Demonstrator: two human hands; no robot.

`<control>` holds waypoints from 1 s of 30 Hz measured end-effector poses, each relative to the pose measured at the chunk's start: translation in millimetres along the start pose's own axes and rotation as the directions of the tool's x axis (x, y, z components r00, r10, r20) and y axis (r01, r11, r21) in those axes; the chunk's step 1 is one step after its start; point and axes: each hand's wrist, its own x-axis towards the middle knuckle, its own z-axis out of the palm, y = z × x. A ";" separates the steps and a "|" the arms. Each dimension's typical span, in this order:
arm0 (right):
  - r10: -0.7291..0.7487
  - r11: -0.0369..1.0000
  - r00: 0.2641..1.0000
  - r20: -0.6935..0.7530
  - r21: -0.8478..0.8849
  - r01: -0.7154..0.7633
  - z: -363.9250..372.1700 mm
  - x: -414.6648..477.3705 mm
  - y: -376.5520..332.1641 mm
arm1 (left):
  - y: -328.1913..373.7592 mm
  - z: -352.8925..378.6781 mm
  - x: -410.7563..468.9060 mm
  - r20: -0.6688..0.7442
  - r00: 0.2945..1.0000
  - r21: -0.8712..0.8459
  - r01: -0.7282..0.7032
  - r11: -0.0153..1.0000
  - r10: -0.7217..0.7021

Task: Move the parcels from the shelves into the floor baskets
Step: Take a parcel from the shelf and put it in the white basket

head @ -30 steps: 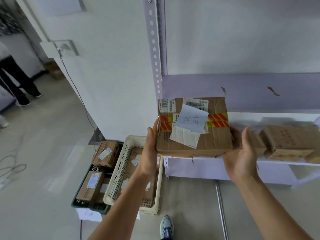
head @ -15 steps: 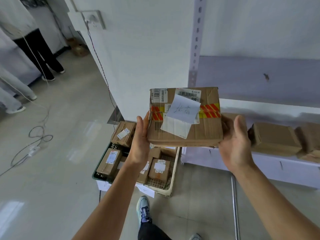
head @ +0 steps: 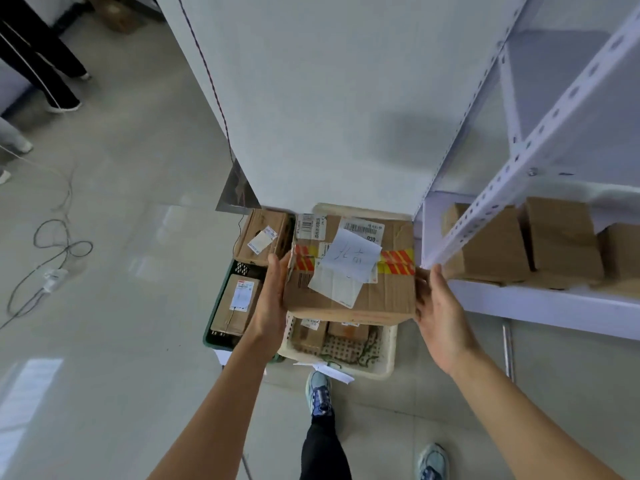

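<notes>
I hold a brown cardboard parcel (head: pixel 367 299) with red-and-yellow tape and a loose white paper note between both hands, above the white perforated floor basket (head: pixel 388 355). My left hand (head: pixel 270 299) grips its left side and my right hand (head: pixel 439 313) grips its right side. The basket holds a few small parcels, partly hidden under the box. Left of it stands a dark green basket (head: pixel 221 308) with two labelled parcels. More brown parcels (head: pixel 561 237) stay on the white shelf (head: pixel 554 308) at the right.
A perforated shelf post (head: pixel 519 157) slants across the right. A white wall panel (head: pixel 329 98) rises behind the baskets. Cables (head: pixel 52 258) trail on the grey floor at the left. Another person's legs (head: pixel 41 64) stand at the far left. My feet are below.
The parcel has come off the shelf and moved left and down over the white basket. Both hands went with it, and my view has tilted down towards the floor.
</notes>
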 end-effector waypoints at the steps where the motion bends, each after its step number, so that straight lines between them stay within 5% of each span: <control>1: 0.038 0.999 0.999 -0.022 0.000 -0.038 5.8 13.9 14.5 | -9.2 -14.2 14.8 0.013 0.999 0.004 0.046 0.999 -0.046; 14: 0.308 0.949 0.937 -0.167 -0.016 -0.315 12.3 180.8 195.2 | -168.3 -99.2 188.9 -0.051 0.871 0.105 0.491 0.865 -0.489; 30: 0.277 0.957 0.939 -0.206 -0.034 -0.290 -34.1 445.8 295.4 | -277.0 -87.8 430.4 -0.232 0.933 0.276 0.334 0.902 -0.274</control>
